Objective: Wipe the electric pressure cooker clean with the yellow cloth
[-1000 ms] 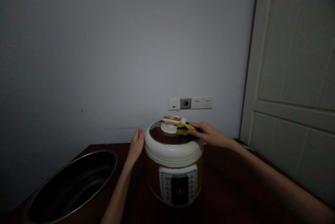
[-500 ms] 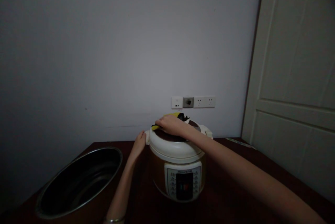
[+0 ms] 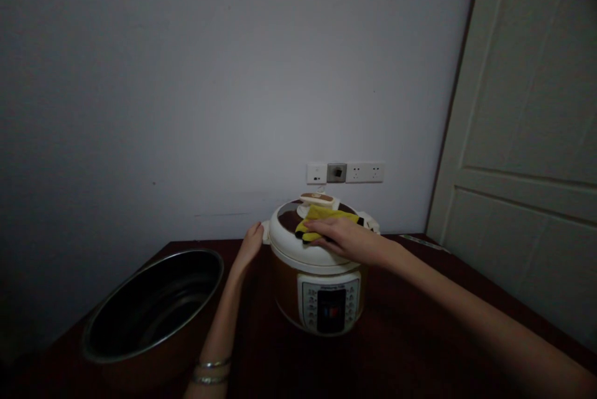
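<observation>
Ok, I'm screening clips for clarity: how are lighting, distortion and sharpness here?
Head view: dim, the wall darkening toward the left edge; head view: the pot at lower left looks stretched; head view: the control panel too unclear to read.

Looks like a room in a home — pale painted wall [image 3: 233, 76], row of wall sockets [image 3: 364, 172], panelled door [image 3: 527, 138] at right. Household cookware on the dark red table [image 3: 410, 318]: electric cooker [image 3: 308, 259], wide open vessel [image 3: 163, 299] beside it. Kitchen or other room — cannot tell.
</observation>
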### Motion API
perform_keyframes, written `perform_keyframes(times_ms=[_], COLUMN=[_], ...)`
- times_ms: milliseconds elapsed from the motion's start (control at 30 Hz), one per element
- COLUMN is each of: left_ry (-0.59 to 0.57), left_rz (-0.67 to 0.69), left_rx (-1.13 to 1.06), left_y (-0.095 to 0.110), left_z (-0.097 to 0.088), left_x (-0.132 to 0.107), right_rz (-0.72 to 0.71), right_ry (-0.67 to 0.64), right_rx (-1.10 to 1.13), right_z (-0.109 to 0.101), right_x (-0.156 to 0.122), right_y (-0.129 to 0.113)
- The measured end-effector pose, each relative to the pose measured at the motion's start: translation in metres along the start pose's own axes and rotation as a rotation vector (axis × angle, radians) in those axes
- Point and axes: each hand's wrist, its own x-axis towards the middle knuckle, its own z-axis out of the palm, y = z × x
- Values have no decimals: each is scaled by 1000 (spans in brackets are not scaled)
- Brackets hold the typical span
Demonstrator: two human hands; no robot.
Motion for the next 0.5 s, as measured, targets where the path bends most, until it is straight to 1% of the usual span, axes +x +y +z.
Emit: perform_keyframes(times_ms=[67,133,233,333,433,500], left_ry=[-17,-29,-64,-98,-122,-131], left_rz=[-18,-41,-63,-91,-123,-148], left_rx=[-36,-59,-109,-166,-229,-270], left_y=[0,1,2,3,5,7], left_z=[0,0,-1,-1,-1,-1], left_x=[0,1,0,-2,-4,-6], right_rz=[0,17,73,132,148,127], right_ry=[34,54,52,98,154,62], right_rx=[30,49,54,-5,-169,-287], right_z=[-2,-3,-8,-13,-10,2], right_x=[-14,-23,-21,-2,33,58], right_y=[-3,-5,-4,-3,-7,-14])
